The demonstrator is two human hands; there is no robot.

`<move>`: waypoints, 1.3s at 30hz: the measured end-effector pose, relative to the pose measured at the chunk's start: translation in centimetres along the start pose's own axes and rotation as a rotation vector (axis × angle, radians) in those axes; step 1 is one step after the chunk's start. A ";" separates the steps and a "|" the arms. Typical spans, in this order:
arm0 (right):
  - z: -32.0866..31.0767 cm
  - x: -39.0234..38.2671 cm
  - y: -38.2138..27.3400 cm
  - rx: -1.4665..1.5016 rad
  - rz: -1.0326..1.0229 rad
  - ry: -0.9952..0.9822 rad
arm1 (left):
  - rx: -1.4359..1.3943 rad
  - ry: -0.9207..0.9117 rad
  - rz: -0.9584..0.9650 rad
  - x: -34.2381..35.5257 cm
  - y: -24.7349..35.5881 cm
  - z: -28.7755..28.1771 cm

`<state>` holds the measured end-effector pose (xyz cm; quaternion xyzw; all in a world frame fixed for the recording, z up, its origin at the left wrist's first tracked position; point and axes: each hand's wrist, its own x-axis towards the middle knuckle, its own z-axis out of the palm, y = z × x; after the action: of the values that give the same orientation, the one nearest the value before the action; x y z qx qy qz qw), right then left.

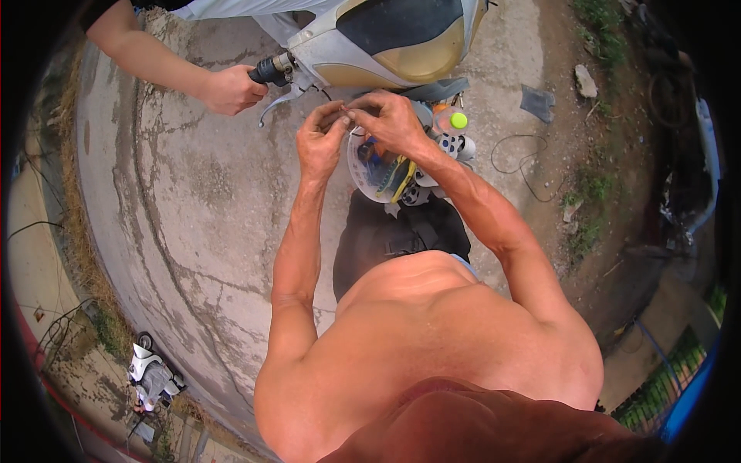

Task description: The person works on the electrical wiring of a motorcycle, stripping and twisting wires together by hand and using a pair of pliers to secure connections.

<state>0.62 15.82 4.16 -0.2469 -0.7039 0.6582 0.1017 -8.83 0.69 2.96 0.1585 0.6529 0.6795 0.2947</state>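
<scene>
The person's left hand [320,139] and right hand [390,119] meet fingertip to fingertip just below the scooter's handlebar, pinching something too small to make out; the fingers of both are curled close together, and whether it is a screw, a wire or a cable end cannot be told. Directly beneath the hands sits a round white plastic tub [363,174], shallow and smooth-walled, holding a jumble of small parts, among them a yellow-and-black strip [401,177]. Just right of the tub stands a clear bottle with a bright lime-green cap [457,120], and beside it lie small white pieces with dark spots [451,143]. A black cloth bag [401,231] lies below the tub, touching it.

Another person's hand [230,90] comes in from the upper left and is wrapped around the dark rubber handlebar end [270,69], above a silver metal brake lever [282,104]. The scooter's body [386,38] is glossy, silver-grey with gold and black panels.

The ground is rough, cracked grey concrete [193,193]. To the right, on bare dirt, lie a grey flat scrap [536,100], a pale stone [585,81] and a thin looped black wire [525,166].
</scene>
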 end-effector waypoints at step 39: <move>0.0 -1.1 -0.6 -0.392 -0.413 0.139 | -0.242 -0.029 -0.039 0.2 -1.3 -1.3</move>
<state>1.40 15.26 4.90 -0.1580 -0.8442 0.4566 0.2320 -9.54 -0.21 1.57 0.1190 0.5647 0.7451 0.3342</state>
